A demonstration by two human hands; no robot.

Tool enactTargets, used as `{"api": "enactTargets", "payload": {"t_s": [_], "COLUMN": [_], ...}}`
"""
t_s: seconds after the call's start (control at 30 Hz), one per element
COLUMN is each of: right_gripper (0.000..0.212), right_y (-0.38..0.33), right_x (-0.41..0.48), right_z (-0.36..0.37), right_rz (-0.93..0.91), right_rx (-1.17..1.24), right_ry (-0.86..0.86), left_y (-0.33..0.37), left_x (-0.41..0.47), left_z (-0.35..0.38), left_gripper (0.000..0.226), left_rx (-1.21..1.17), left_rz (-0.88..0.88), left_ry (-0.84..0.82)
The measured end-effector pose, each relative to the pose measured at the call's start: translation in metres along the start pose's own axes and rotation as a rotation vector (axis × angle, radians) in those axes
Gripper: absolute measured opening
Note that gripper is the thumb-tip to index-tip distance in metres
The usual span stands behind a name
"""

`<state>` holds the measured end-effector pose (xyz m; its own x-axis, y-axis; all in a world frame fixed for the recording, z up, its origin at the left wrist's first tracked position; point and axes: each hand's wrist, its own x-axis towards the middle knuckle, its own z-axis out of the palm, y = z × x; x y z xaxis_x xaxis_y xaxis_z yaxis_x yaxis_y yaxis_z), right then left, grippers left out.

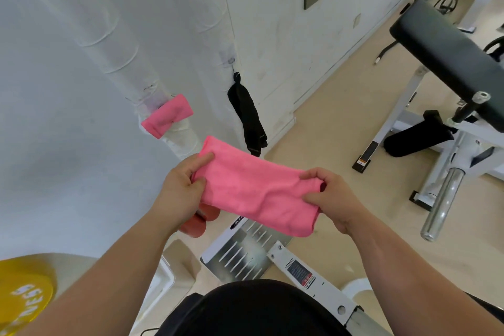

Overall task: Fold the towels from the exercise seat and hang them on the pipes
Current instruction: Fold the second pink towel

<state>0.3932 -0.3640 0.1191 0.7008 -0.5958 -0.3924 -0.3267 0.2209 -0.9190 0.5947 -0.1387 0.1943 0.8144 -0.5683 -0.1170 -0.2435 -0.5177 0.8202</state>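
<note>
Two hands, left hand (178,185) and right hand (331,198), pinch opposite ends of the folded pink towel (256,189) in mid-air near the white wrapped pipe (180,136) at left; loose grip could let folds slip open before hanging beside the hung pink towel (166,115).
</note>
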Motion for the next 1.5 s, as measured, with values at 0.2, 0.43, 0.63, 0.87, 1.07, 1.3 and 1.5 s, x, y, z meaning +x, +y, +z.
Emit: {"api": "enactTargets", "payload": {"t_s": [0.2,0.43,0.63,0.87,1.07,1.3,1.5], "right_gripper": [0.048,0.043,0.031,0.075,0.078,0.033,0.027], "right_y": [-0.037,-0.061,-0.071,-0.077,-0.094,-0.102,-0.092], "right_x": [-0.011,-0.026,-0.033,-0.035,-0.028,-0.03,-0.02], "right_z": [0.024,0.055,0.061,0.045,0.024,0.034,0.035], "right_rz": [-0.127,-0.17,-0.134,-0.422,-0.55,-0.463,-0.403], "right_rx": [-0.028,0.096,0.301,-0.152,-0.208,0.077,0.167], "right_ry": [0.002,-0.004,-0.068,0.014,-0.277,-0.141,-0.011], "left_y": [0.012,0.041,0.06,0.068,0.088,0.066,0.062], "left_x": [-0.019,-0.042,-0.044,-0.031,-0.026,-0.013,-0.027], "left_z": [0.024,0.052,0.056,0.04,0.013,-0.001,0.013], "left_gripper": [0.066,0.051,0.062,0.054,0.047,0.074,0.075], "left_rx": [0.216,0.121,0.091,-0.004,-0.21,-0.453,-0.497], "left_rz": [0.275,0.372,0.416,0.352,0.195,-0.075,-0.105], "left_ry": [-0.167,-0.231,-0.181,-0.146,-0.375,-0.427,-0.206]}}
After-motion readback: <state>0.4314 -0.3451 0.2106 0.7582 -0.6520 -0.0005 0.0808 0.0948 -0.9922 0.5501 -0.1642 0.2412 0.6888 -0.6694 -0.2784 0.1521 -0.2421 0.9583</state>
